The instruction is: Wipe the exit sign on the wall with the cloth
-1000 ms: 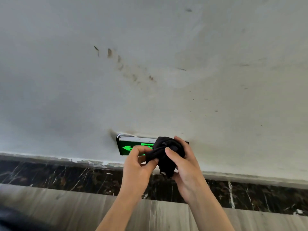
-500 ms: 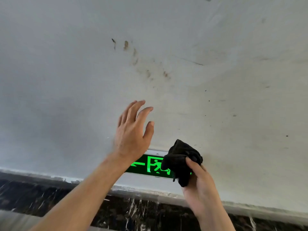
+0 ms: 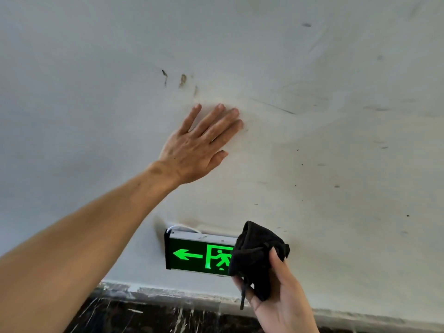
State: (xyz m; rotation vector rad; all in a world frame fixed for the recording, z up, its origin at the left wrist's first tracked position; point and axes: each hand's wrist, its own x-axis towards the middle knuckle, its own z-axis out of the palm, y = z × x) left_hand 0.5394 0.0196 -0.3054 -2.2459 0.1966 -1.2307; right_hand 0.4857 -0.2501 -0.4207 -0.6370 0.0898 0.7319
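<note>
A lit green exit sign (image 3: pixel 194 254) with an arrow and a running figure is fixed low on the white wall (image 3: pixel 336 140). My right hand (image 3: pixel 281 301) holds a bunched black cloth (image 3: pixel 257 255) against the sign's right end, which the cloth hides. My left hand (image 3: pixel 199 145) lies flat on the wall above the sign, fingers spread and holding nothing.
Brown smudges (image 3: pixel 182 80) and dark scuffs mark the wall above my left hand. A dark marble skirting (image 3: pixel 144 313) with white veins runs along the wall's foot, just under the sign. A white cable (image 3: pixel 180 228) loops over the sign's top.
My left hand let go of the cloth, rose and pressed flat on the wall. My right hand, alone on the cloth, moved it to the sign's right end. The view came closer.
</note>
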